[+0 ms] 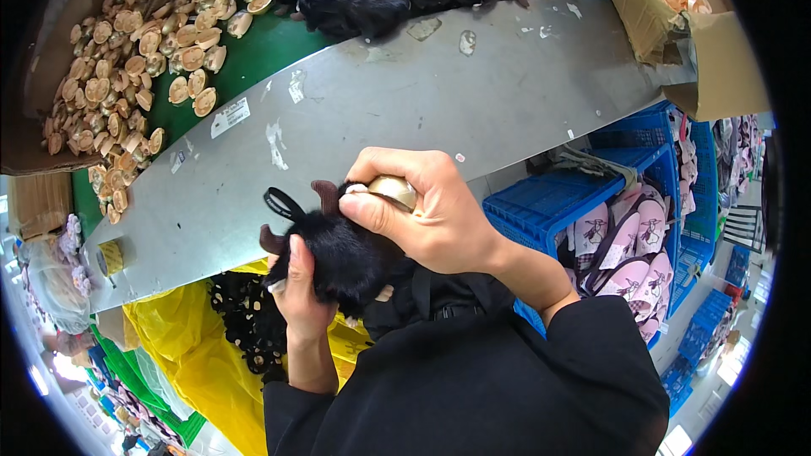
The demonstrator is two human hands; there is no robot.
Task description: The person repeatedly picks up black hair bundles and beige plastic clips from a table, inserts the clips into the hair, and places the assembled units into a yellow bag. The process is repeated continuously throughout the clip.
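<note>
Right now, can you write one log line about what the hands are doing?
left hand: grips black plush toy | right hand: presses tan face piece onto it | behind: grey table

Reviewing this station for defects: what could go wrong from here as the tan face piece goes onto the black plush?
1. The right hand covers most of the tan face piece, so it may seat crooked on the black plush toy.
2. The left hand grips the toy only from below, in mid-air over the yellow bag; a slip would likely drop it among the other black toys there.
3. Long fur could get trapped under the piece.
</note>
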